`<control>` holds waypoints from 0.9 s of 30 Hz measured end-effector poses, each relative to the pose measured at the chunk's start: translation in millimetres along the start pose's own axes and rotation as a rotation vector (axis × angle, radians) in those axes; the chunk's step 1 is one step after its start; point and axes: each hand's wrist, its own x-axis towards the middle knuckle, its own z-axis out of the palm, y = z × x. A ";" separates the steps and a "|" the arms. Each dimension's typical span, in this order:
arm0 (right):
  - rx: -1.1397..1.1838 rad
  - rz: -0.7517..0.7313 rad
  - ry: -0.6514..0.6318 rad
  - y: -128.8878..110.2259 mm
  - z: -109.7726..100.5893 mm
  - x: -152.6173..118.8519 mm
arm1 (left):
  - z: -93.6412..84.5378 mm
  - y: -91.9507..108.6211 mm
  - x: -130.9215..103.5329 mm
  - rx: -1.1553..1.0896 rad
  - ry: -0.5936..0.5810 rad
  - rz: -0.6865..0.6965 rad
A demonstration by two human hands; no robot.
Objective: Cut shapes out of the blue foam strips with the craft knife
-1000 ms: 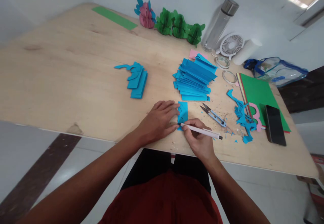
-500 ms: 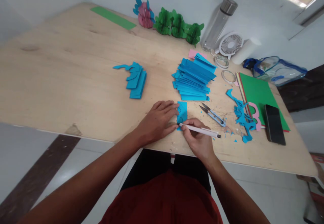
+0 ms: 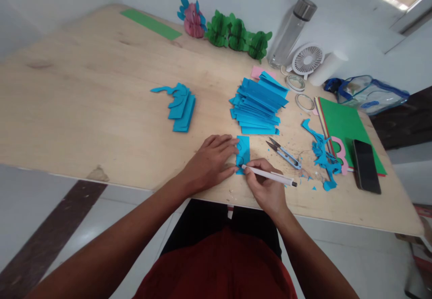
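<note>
Paper (image 3: pixel 245 148), blue and marked with dark curved lines, lies flat near the front edge of the table (image 3: pixel 101 87). From my remote post I record the left hand (image 3: pixel 214 159) palm down, thumb apart from its fingers, fingertips at the paper's left edge. I find the right hand (image 3: pixel 268 191) with fingers clamped on a pale pen (image 3: pixel 270 175), writing end at the paper's lower part; tip contact I cannot tell.

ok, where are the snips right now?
In the head view, right of centre: the snips lie on the table, just beyond the right hand and left of the blue scraps.
</note>
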 end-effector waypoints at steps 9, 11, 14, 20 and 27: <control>-0.035 -0.003 0.016 -1.6 -1.5 -0.3 | -0.3 0.8 -1.3 -0.008 -0.002 -0.007; -0.033 0.000 0.028 -0.7 -1.8 -0.5 | -0.4 1.0 -1.4 -0.008 0.000 -0.010; -0.028 0.006 0.035 0.1 -2.1 -0.6 | -0.3 1.1 -1.4 -0.011 0.004 -0.010; -0.007 0.013 0.047 -0.5 -2.8 -0.5 | 0.1 1.1 -0.8 -0.002 0.003 -0.004; 0.016 0.022 0.054 -2.6 -1.2 -0.5 | 0.0 1.6 -0.4 -0.012 0.004 -0.010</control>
